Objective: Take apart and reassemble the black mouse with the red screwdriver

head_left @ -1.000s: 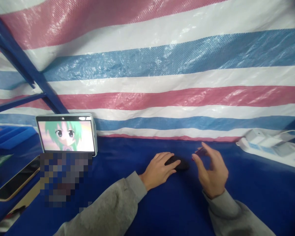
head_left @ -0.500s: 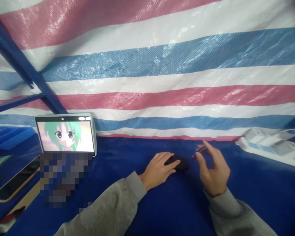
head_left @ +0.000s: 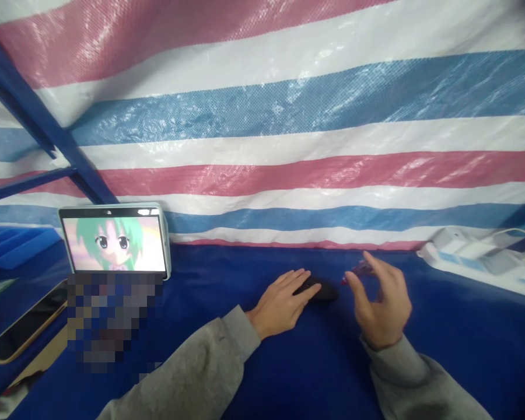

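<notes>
Left hand (head_left: 277, 306) draped over rounded matte-black mouse (head_left: 327, 290), long axis roughly sideways; whether gripping, cannot tell. Right hand (head_left: 385, 306) pinching small reddish, translucent-looking piece (head_left: 362, 269), thumb to forefinger, shape blurred. Mouse just left of pinch, left hand nearer, touching it; smooth blue surface (head_left: 306, 373) below

Vs a second ago: the right hand (head_left: 385, 310) has moved slightly to the right, a bit farther from the left hand (head_left: 279, 306). Its pinched small purplish-red thing (head_left: 362, 269) now shows a little more past the thumb (head_left: 356, 290). The cartoon figure on the tablet (head_left: 114, 240) sits slightly lower on the screen. Whole view panned a touch right: tablet, phone (head_left: 24, 328) and power strip (head_left: 468, 269) all appear farther left.
</notes>
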### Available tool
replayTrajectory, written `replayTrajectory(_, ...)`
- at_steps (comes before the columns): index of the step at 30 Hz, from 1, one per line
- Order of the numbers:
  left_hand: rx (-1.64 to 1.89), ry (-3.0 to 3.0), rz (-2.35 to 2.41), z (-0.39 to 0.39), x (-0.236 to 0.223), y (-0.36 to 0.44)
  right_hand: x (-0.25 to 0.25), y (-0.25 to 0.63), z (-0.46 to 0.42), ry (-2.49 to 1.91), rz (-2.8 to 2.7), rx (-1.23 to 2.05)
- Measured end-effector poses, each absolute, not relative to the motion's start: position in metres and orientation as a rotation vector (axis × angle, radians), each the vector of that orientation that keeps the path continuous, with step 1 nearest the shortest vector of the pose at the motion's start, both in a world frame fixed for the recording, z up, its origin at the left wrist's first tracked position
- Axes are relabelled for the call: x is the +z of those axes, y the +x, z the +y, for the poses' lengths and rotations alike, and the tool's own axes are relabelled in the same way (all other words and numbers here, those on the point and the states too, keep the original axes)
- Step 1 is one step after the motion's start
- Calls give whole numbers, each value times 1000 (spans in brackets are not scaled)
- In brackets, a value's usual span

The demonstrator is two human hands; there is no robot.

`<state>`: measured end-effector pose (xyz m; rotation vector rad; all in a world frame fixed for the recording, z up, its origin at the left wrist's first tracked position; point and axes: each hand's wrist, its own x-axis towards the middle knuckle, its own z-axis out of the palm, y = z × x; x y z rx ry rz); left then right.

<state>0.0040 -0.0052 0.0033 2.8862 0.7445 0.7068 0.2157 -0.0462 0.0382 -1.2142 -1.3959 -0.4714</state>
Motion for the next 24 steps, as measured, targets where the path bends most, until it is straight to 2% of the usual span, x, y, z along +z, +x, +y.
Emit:
replayTrajectory(5,703,2901,729,-4,4,5,39,214,-50,-1165,-1481,-300)
replayTrajectory(11,685,2907,725,-3,2,5,39,216,-48,-1237,-1337,-535)
replayTrajectory(18,673,2918,708,-3,4,6,40,215,-50,-1210,-1459,-398)
replayTrajectory(24,671,2915,724,-5,4,6,39,216,-49,-1249,-1325,-529)
